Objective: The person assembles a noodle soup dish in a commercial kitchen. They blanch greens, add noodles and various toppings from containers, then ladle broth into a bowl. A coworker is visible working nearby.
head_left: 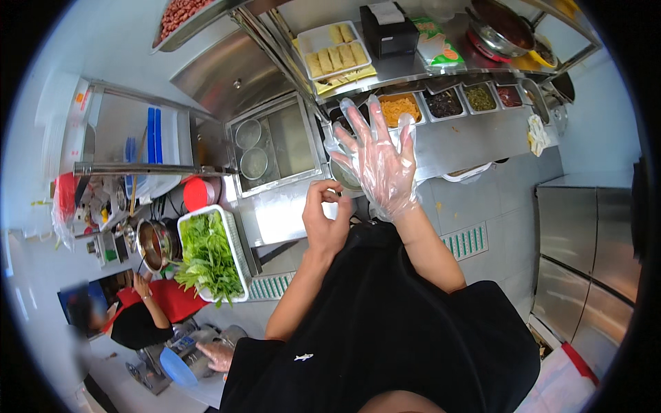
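Note:
My right hand [385,168] wears a thin clear plastic glove, loose about the wrist, and is held up with its fingers spread and nothing in it. Just left of it and lower, my bare left hand [326,219] is closed, its fingers curled toward the thumb. Whether anything is pinched there I cannot make out. Past the gloved fingertips, a metal tray of orange shreds [399,109] sits in the counter. Beside it are a tray of dark pieces [444,103], a tray of chopped green food [480,98] and a tray of red food [508,96].
A white basket [241,265] of leafy greens stands at left, near a metal basin [289,138] with round strainers. Rolls in a white tray [310,34] and a black tissue box [389,33] sit on the shelf. Steel cabinets [568,220] stand right; a co-worker's arm [157,310] shows lower left.

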Demonstrator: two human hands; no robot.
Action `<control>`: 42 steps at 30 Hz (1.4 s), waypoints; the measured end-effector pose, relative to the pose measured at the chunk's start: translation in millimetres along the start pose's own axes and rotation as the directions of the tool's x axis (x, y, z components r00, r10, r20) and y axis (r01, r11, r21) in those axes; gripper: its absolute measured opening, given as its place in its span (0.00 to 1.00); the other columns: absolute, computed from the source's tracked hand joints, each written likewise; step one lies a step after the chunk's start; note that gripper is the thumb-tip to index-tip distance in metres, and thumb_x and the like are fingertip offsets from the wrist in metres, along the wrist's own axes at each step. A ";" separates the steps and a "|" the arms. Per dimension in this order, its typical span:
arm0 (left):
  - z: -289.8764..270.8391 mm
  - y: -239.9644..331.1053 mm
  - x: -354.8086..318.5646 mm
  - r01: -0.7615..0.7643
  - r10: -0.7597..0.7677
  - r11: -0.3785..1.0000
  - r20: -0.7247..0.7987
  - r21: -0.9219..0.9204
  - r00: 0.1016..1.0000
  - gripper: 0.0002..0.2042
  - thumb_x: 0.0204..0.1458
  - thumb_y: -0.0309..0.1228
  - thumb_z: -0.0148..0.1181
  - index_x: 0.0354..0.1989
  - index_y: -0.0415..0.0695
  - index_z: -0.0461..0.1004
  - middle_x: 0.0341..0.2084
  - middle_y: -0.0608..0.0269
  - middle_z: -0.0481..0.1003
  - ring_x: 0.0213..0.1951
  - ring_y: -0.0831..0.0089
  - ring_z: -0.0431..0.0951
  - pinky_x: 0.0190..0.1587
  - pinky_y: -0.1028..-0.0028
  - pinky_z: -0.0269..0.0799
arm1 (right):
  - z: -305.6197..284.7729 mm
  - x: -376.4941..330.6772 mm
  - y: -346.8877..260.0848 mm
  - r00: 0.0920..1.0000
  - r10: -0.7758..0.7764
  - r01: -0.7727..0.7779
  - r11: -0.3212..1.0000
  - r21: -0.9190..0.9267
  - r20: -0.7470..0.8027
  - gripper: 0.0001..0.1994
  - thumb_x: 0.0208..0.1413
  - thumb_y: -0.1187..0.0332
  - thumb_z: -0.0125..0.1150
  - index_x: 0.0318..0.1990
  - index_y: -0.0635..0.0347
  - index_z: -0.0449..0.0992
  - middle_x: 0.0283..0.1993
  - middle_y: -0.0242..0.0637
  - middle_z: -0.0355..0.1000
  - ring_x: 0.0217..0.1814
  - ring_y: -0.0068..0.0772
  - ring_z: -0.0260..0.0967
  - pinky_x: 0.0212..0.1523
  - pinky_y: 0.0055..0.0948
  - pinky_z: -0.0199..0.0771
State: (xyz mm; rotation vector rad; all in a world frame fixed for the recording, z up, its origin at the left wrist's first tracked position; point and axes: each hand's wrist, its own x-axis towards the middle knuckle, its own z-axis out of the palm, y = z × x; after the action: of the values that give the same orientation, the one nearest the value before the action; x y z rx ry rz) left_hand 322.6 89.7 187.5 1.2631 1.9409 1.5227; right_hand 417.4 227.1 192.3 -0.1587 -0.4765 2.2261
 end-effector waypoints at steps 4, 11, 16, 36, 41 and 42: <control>23.3 48.1 27.3 -0.120 0.112 0.992 0.191 0.033 0.975 0.15 0.52 0.24 0.71 0.46 0.38 0.75 0.36 0.59 0.75 0.31 0.73 0.72 0.38 0.73 0.71 | 9.6 -10.5 -1.1 0.999 -0.026 0.024 0.994 -0.107 -0.019 0.43 0.67 0.29 0.33 0.82 0.40 0.40 0.84 0.43 0.41 0.83 0.54 0.42 0.76 0.57 0.47; 62.2 39.3 7.0 -0.142 0.172 0.954 0.095 -0.263 0.981 0.06 0.57 0.20 0.67 0.38 0.35 0.76 0.32 0.57 0.75 0.29 0.70 0.73 0.34 0.73 0.70 | 6.7 -40.4 -14.7 0.983 -0.071 0.011 0.943 -0.332 -0.171 0.39 0.70 0.34 0.32 0.81 0.43 0.44 0.84 0.43 0.42 0.83 0.55 0.42 0.75 0.60 0.51; 86.6 39.6 5.4 -0.184 0.194 0.967 0.041 -0.179 0.980 0.05 0.57 0.20 0.66 0.37 0.34 0.75 0.33 0.57 0.75 0.31 0.69 0.75 0.35 0.72 0.72 | -25.9 -36.4 -26.5 0.968 -0.210 0.077 0.774 -0.629 -0.140 0.40 0.70 0.37 0.39 0.80 0.51 0.48 0.84 0.41 0.43 0.85 0.48 0.38 0.76 0.52 0.53; 323.3 71.4 -19.8 0.381 -0.378 0.853 0.081 -0.357 0.922 0.07 0.64 0.27 0.64 0.39 0.38 0.73 0.22 0.69 0.75 0.24 0.87 0.70 0.26 0.80 0.63 | -173.0 -48.4 -213.0 0.864 0.415 -0.464 0.876 -0.133 -0.284 0.36 0.71 0.38 0.39 0.78 0.47 0.51 0.76 0.51 0.59 0.71 0.56 0.64 0.59 0.49 0.79; 321.2 61.6 -34.4 0.544 -0.524 0.670 0.197 -0.505 0.829 0.13 0.67 0.31 0.59 0.55 0.39 0.75 0.36 0.66 0.80 0.35 0.82 0.77 0.32 0.79 0.73 | -196.5 -35.6 -214.8 0.879 0.477 -0.471 0.859 0.202 0.017 0.38 0.69 0.36 0.39 0.77 0.49 0.53 0.64 0.55 0.71 0.76 0.55 0.59 0.74 0.66 0.55; 313.5 58.3 -39.2 0.541 -0.537 0.631 0.190 -0.555 0.822 0.12 0.68 0.32 0.57 0.56 0.40 0.75 0.39 0.64 0.82 0.34 0.81 0.78 0.34 0.79 0.74 | -200.7 -30.0 -214.5 0.873 0.472 -0.440 0.871 0.218 -0.123 0.36 0.69 0.39 0.43 0.75 0.53 0.58 0.59 0.53 0.75 0.77 0.54 0.58 0.73 0.66 0.57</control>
State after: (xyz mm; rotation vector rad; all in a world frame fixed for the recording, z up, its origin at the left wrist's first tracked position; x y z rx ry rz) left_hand 598.9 239.9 122.0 0.3531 1.4431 1.5791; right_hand 644.3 385.8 89.9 -0.3999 -0.1391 2.6771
